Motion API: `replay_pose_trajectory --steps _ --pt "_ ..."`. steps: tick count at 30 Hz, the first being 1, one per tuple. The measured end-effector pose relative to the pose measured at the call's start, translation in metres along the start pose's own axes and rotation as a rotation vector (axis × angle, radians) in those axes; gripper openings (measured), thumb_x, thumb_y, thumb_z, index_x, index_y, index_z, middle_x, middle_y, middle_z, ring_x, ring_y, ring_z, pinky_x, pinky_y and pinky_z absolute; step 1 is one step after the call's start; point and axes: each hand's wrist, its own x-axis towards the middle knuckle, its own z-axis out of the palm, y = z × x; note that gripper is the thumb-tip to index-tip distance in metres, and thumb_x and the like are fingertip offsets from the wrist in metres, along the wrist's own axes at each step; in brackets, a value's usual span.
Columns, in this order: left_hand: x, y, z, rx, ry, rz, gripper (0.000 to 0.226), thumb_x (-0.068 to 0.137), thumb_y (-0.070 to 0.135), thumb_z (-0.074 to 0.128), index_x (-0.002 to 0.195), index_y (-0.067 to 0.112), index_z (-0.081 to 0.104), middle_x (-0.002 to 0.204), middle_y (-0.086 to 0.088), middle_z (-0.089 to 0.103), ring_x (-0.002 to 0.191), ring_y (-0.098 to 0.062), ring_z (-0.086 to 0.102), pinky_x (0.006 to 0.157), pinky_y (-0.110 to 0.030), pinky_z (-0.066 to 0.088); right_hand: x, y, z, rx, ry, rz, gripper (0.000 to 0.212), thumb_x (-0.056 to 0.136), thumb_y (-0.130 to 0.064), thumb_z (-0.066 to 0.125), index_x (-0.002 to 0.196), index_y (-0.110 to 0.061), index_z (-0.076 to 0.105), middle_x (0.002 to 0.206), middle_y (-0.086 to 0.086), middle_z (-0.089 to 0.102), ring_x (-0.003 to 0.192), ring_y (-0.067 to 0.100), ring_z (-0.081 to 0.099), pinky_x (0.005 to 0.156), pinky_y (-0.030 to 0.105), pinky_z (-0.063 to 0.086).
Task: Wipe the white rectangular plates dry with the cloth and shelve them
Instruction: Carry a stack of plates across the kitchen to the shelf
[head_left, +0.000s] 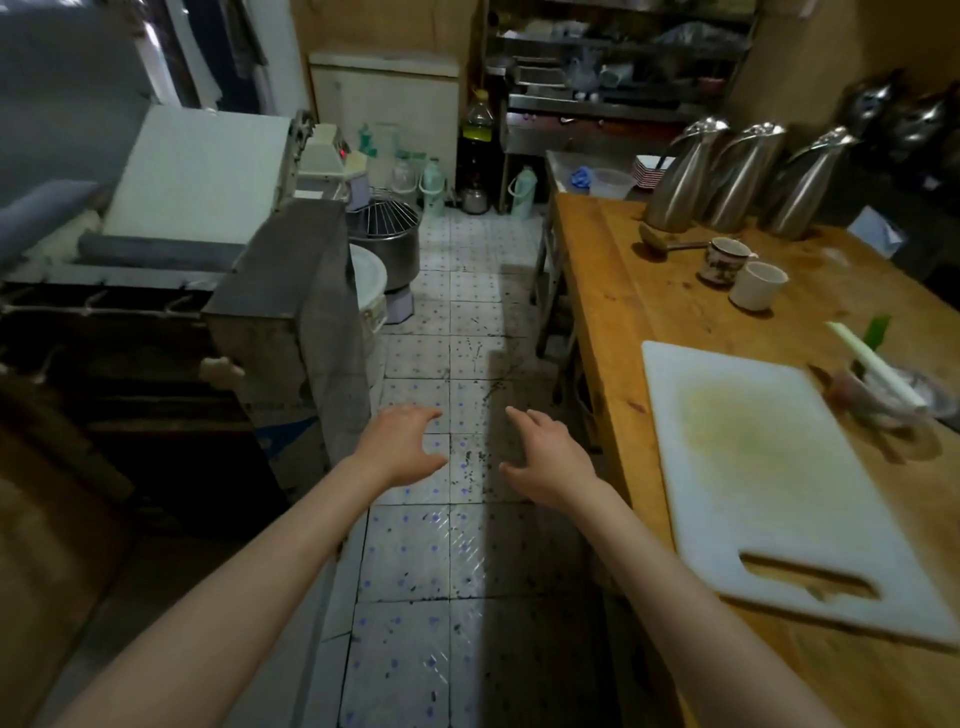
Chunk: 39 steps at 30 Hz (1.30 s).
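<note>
Hovering over speckled floor tiles, left hand (400, 447) and right hand (548, 460) loosely spread, empty, stacked plates (652, 171) far off

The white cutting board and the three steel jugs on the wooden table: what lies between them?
In the head view, two cups lie between the cutting board and the steel jugs: a patterned cup and a white cup, close together. A ladle lies nearer the jugs.
</note>
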Motion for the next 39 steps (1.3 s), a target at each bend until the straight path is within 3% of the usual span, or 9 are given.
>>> replay_pose_trajectory --steps 15,24,39 --pt "0.254 -0.083 -0.07 0.011 -0.033 0.081 0.067 0.084 0.041 0.064 0.143 0.022 0.039 0.144 -0.002 0.045 0.133 -0.024 0.038 0.109 -0.037 0.035 0.246 -0.008 -0.038 -0.005 -0.018 0.062 0.077 0.089 -0.036 0.059 0.151 -0.023 0.015 0.156 0.007 0.019 0.14 0.029 0.024 0.109 0.043 0.035" --pt "0.405 -0.08 -0.088 0.067 -0.102 0.146 0.069 0.085 0.043 0.063 0.144 0.022 0.036 0.147 -0.003 0.041 0.135 -0.024 0.036 0.111 -0.039 0.033 0.378 0.038 -0.068 0.016 -0.015 0.15 0.078 0.089 -0.037 0.06 0.151 -0.025 0.014 0.156 0.006 0.019 0.141 0.028 0.022 0.11 0.043 0.034" --pt "0.639 -0.08 -0.141 0.034 -0.045 0.047 0.069 0.083 0.039 0.065 0.144 0.02 0.038 0.146 -0.004 0.043 0.134 -0.023 0.039 0.109 -0.037 0.036 0.624 0.109 -0.156 -0.026 -0.014 0.034 0.074 0.089 -0.032 0.06 0.15 -0.022 0.017 0.155 0.008 0.02 0.14 0.03 0.023 0.109 0.045 0.034"
